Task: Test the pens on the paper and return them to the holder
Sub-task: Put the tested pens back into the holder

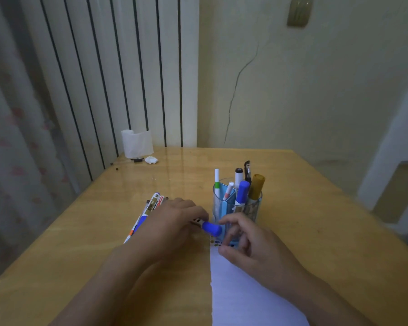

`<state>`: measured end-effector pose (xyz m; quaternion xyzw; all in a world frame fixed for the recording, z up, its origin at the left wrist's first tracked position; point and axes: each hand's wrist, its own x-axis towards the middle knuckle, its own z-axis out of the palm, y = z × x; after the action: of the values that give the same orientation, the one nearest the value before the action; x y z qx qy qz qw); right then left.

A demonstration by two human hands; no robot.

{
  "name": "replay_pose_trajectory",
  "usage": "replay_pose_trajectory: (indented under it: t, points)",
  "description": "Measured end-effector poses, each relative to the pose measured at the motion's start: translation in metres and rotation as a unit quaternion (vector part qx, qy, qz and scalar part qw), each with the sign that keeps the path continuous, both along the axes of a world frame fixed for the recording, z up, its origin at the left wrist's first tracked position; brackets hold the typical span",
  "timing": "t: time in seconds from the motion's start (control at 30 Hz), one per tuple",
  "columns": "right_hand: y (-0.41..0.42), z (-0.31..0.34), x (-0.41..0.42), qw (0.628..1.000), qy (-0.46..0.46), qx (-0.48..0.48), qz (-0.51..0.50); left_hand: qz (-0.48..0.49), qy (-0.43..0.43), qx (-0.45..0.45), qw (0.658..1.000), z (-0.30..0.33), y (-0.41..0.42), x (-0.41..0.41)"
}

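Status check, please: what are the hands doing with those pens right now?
Left hand grips blue-capped marker. Right hand reaching for its cap, holding nothing. Holder upright behind; nothing blocking paper.

I am in a room at home, sitting at a small wooden surface (292, 196) pushed into a corner. At the upper left of the frame is a tall white radiator (118, 74) with a soft flowered curtain (14, 137) next to it. The wall (304, 90) in the upper right is pale yellow and has a long thin crack (236, 90). A light switch (299, 12) sits near the top. A cup of pens (237, 203) stands in the middle.
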<state>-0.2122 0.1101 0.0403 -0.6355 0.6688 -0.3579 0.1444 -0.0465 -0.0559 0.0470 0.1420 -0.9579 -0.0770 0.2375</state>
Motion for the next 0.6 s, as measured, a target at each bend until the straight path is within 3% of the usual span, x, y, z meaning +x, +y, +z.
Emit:
replay_pose_trajectory:
  t: [0.3,0.43,0.6]
  points:
    - [0.003,0.008,-0.002,0.985,-0.074,-0.156,-0.030,-0.079,0.081,0.104,0.988,0.008,0.026,-0.007]
    - [0.008,0.021,-0.010,0.968,-0.101,-0.219,-0.064,-0.042,0.142,0.124,0.981,0.008,0.028,-0.005]
    - [0.012,0.037,-0.023,0.929,-0.180,-0.300,-0.117,-0.009,0.121,0.102,0.987,0.003,0.026,-0.008]
